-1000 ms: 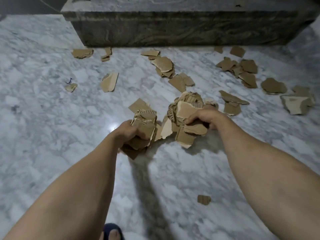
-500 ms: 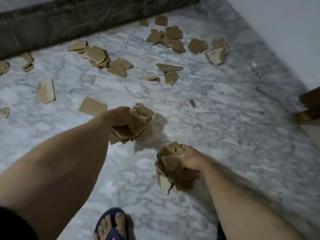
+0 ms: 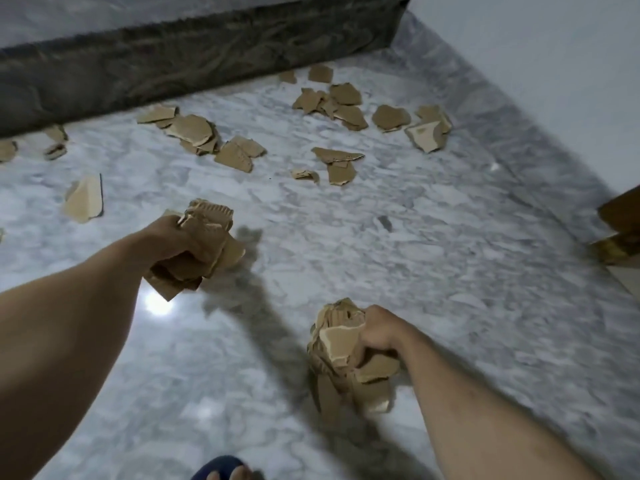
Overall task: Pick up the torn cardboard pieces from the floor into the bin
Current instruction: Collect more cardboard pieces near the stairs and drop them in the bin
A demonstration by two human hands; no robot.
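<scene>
Head view: a person looks down at both bare forearms reaching out over a pale marble floor (image 3: 398, 258) with grey veining and a glossy sheen.
Left hand (image 3: 169, 239): fingers curled tight round a left bundle (image 3: 204, 251) of torn cardboard, held above the floor; the topmost piece shows ribbed corrugation along its ragged edge.
Right hand (image 3: 379, 332): fist clamped on a right bundle (image 3: 341, 358), a thick wad of brown and paler tan scraps whose lower pieces hang down below the fist (slightly blurred).
Loose pieces: still on the floor, flat and irregular, with rough torn outlines.
Middle cluster (image 3: 197, 133): overlapping scraps near the dark ledge.
Far cluster (image 3: 337, 103): a heap toward the corner, with a pale piece (image 3: 427, 135) showing its lighter inner face just beside it.
Single pieces: a light tan triangular scrap (image 3: 85, 200) lies left of the left hand; two overlapping scraps (image 3: 339, 164) lie in the open floor beyond both hands.
Ledge (image 3: 194, 53): a dark, mottled stone step along the top of the view.
Wall (image 3: 554, 39): plain and pale, at the right.
Foot: a blue slipper (image 3: 221, 467) with toes showing at the bottom edge.
Right edge: a brown wooden object (image 3: 620, 233), only partly in view.
</scene>
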